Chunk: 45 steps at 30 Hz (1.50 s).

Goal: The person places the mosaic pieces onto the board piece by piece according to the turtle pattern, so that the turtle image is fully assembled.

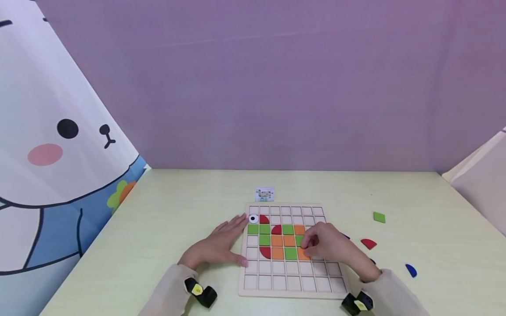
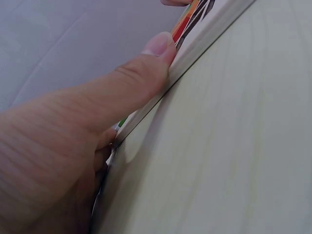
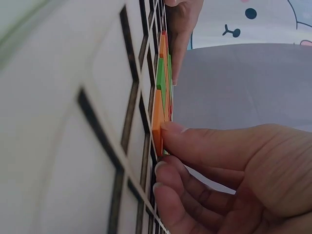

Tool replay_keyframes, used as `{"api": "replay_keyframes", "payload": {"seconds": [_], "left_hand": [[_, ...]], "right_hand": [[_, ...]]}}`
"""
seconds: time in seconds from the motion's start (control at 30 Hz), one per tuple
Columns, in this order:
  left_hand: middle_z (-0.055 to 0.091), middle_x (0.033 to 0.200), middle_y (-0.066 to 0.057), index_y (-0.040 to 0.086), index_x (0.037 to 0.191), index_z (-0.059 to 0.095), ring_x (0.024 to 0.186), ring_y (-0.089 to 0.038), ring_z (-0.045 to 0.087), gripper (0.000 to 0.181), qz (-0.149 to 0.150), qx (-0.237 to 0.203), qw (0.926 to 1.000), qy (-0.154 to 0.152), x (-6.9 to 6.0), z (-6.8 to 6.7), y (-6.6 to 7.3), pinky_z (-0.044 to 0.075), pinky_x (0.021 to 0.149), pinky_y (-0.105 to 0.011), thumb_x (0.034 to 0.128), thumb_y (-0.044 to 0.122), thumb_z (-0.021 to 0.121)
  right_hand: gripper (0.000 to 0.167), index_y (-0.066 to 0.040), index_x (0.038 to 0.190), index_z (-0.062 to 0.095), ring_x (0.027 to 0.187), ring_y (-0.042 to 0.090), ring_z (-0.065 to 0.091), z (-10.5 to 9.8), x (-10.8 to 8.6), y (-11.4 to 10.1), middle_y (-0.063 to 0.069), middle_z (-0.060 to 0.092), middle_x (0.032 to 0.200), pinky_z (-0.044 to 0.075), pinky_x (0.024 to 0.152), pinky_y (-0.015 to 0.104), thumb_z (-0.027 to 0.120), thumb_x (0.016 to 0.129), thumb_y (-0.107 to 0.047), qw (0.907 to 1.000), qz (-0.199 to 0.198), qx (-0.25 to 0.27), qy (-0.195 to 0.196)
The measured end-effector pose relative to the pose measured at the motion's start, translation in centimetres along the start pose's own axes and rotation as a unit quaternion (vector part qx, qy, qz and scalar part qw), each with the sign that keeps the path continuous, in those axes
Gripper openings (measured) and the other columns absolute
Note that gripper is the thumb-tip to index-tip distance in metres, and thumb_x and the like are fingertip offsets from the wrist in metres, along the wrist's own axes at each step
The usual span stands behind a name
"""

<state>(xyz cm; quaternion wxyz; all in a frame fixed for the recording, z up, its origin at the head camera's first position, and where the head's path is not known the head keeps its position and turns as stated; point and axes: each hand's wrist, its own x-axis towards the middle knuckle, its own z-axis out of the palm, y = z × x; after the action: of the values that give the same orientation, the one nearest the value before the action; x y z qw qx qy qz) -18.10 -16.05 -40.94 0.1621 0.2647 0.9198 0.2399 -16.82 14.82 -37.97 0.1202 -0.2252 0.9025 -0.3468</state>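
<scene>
A pale wooden grid board (image 1: 272, 293) lies on the table with green, orange and red tiles set in its squares. A round eye piece (image 1: 253, 218) sits near its upper left, beside a red quarter-round tile (image 1: 264, 219). My left hand (image 1: 217, 245) rests at the board's left edge, fingers spread and thumb on the rim. Over the right side, my right hand (image 1: 326, 241) has curled fingers, thumb and fingertips at an orange square tile (image 3: 158, 117) in the lower coloured row. The hand partly covers that tile and neighbouring squares.
A small picture card (image 1: 264, 194) lies behind the board. To the right are a green tile (image 1: 379, 217), a red quarter-round tile (image 1: 368, 243) and a blue rounded tile (image 1: 411, 270). Dark pieces peek out around the right forearm. A purple cloth (image 1: 292, 87) hangs behind the table.
</scene>
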Motion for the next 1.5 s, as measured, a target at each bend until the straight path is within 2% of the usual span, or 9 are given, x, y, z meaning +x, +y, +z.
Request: {"api": "replay_keyframes", "payload": {"seconds": [0.43, 0.7, 1.13, 1.5], "left_hand": [[0.005, 0.162, -0.005, 0.012, 0.154, 0.012, 0.149, -0.026, 0.002, 0.110, 0.000, -0.001, 1.0000, 0.000, -0.2, -0.1, 0.0, 0.006, 0.120, -0.051, 0.0737, 0.058, 0.071], [0.005, 0.162, -0.005, 0.011, 0.154, 0.012, 0.149, -0.027, 0.003, 0.110, 0.003, 0.004, 1.0000, 0.004, -0.2, -0.1, -0.1, 0.006, 0.120, -0.051, 0.0740, 0.059, 0.070], [0.006, 0.162, -0.004, 0.013, 0.154, 0.012, 0.149, -0.025, 0.002, 0.109, 0.002, 0.000, 1.0000, 0.003, -0.2, 0.0, -0.2, 0.006, 0.120, -0.051, 0.0741, 0.059, 0.071], [0.006, 0.162, -0.002, 0.014, 0.154, 0.013, 0.150, -0.025, 0.002, 0.110, -0.005, -0.002, 1.0000, 0.003, -0.2, 0.0, -0.3, 0.006, 0.120, -0.052, 0.0730, 0.060, 0.071]], "right_hand": [[0.011, -0.009, 0.076, 0.070, 0.062, 0.008, 0.049, 0.0, -0.1, -0.2, -0.005, 0.060, 0.068, 0.043, 0.055, 0.019, 0.076, 0.075, -0.001, 0.9998, -0.021, 0.006, -0.001], [0.013, -0.011, 0.077, 0.068, 0.067, 0.013, 0.050, -0.3, 0.1, -0.4, -0.003, 0.059, 0.070, 0.044, 0.059, 0.021, 0.077, 0.074, -0.001, 0.9997, 0.024, -0.002, 0.008], [0.015, -0.009, 0.077, 0.066, 0.068, 0.013, 0.050, -1.6, -0.7, 0.9, -0.002, 0.057, 0.070, 0.043, 0.058, 0.020, 0.075, 0.074, 0.002, 0.9989, 0.030, -0.014, 0.035], [0.014, -0.009, 0.079, 0.065, 0.067, 0.014, 0.049, -3.7, -2.2, 3.0, -0.001, 0.057, 0.071, 0.039, 0.055, 0.020, 0.076, 0.074, -0.002, 0.9959, 0.066, -0.037, 0.050]]}}
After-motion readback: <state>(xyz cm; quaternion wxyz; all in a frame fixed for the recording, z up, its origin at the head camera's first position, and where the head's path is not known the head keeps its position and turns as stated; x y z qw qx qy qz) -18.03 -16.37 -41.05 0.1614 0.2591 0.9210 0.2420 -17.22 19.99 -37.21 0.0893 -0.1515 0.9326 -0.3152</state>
